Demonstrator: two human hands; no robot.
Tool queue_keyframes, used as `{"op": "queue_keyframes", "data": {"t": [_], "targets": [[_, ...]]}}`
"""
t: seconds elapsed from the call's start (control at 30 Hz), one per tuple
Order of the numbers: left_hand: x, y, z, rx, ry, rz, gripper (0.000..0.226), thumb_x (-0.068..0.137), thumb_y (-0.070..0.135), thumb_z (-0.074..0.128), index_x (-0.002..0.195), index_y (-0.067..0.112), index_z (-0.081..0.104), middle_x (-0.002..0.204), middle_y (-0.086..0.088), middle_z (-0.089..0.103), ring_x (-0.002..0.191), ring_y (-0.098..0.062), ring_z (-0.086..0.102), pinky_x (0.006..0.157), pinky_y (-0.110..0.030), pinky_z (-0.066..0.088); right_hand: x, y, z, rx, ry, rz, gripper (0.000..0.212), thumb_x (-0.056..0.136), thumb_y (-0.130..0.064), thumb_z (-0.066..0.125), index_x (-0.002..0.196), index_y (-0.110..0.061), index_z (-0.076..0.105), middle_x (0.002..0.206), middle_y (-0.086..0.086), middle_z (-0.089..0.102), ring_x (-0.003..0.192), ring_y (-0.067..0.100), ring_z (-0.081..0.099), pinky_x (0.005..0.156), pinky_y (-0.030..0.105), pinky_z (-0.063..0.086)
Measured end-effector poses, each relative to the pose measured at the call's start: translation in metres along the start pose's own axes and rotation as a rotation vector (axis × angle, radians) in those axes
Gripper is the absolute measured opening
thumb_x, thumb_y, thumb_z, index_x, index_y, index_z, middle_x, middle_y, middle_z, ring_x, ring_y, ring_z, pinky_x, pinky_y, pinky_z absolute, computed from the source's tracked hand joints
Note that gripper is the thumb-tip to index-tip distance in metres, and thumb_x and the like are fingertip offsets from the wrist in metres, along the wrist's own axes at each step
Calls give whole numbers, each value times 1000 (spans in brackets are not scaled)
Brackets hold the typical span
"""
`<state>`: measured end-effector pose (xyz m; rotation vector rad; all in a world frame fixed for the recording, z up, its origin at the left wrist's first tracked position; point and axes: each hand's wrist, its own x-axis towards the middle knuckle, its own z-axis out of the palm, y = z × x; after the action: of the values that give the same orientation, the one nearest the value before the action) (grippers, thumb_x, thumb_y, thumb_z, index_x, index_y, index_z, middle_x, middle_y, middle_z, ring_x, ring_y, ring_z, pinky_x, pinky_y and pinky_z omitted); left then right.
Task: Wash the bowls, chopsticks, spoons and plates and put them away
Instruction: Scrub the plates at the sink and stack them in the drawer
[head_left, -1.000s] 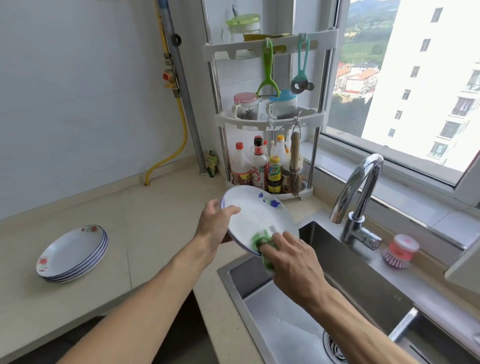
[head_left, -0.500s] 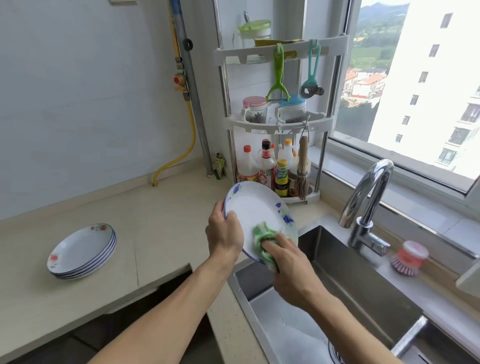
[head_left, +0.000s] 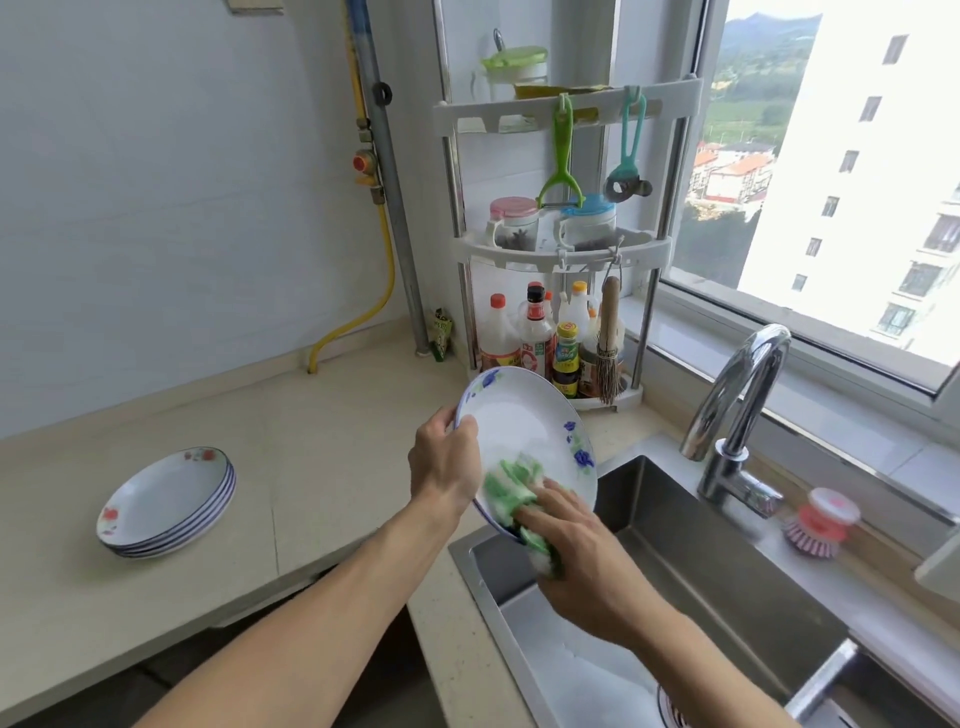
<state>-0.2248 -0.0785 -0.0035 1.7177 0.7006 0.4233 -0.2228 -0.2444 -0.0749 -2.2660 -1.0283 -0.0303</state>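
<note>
Hands: plate (head_left: 524, 431) is gripped at its rim by the left hand (head_left: 444, 465), tilted over the sink (head_left: 727, 582); green cloth (head_left: 511, 488) is pressed on its face by the right hand (head_left: 576, 566), fingers curled round it.
Progress: one plate mid-scrub, judged unrinsed; stacked plates (head_left: 166, 501) wait on the counter (head_left: 322, 447), state not clear; no bowls, chopsticks or spoons are seen.
Surroundings: faucet (head_left: 737, 415), dish brush (head_left: 821, 522) and rack (head_left: 561, 249) stand close behind the plate.
</note>
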Motion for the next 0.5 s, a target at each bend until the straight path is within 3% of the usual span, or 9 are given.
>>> {"op": "queue_keyframes", "data": {"t": [0.07, 0.2, 0.3, 0.4, 0.5], "targets": [[1, -2, -2, -12, -4, -17, 25, 76, 33, 47, 81, 23, 69, 89, -5, 71, 90, -31, 65, 75, -45, 56, 1, 19, -6, -94, -33, 95, 53, 84, -7, 54, 135, -22, 59, 151, -3, 43, 150, 21, 19, 124, 43, 17], [-3, -6, -2, -58, 57, -53, 19, 87, 24, 50, 84, 21, 69, 97, -7, 71, 94, -31, 65, 80, -42, 58, 10, -22, 1, -3, -25, 10, 39, 75, -4, 44, 106, -17, 64, 127, -4, 52, 133, 20, 37, 113, 38, 37], [3, -6, -8, -12, -35, -72, 19, 83, 26, 53, 80, 20, 70, 93, -9, 73, 90, -33, 68, 80, -47, 57, 0, -13, 4, -28, -50, -116, 44, 83, -11, 58, 125, -23, 60, 141, -2, 52, 136, 23, 44, 114, 38, 39], [14, -2, -22, 21, -186, -105, 18, 96, 14, 55, 86, 14, 70, 87, -12, 74, 80, -30, 69, 70, -37, 54, -5, 22, -1, -253, -38, -198, 67, 76, -9, 77, 136, -29, 52, 153, 1, 43, 143, 29, 39, 116, 47, 34], [19, 0, -29, 21, -274, -177, 16, 96, 15, 56, 99, 9, 70, 94, -17, 75, 81, -33, 71, 68, -34, 52, -3, 26, -3, -320, -28, -284, 59, 80, -3, 71, 134, -21, 55, 150, 9, 48, 141, 33, 41, 116, 48, 35]]}}
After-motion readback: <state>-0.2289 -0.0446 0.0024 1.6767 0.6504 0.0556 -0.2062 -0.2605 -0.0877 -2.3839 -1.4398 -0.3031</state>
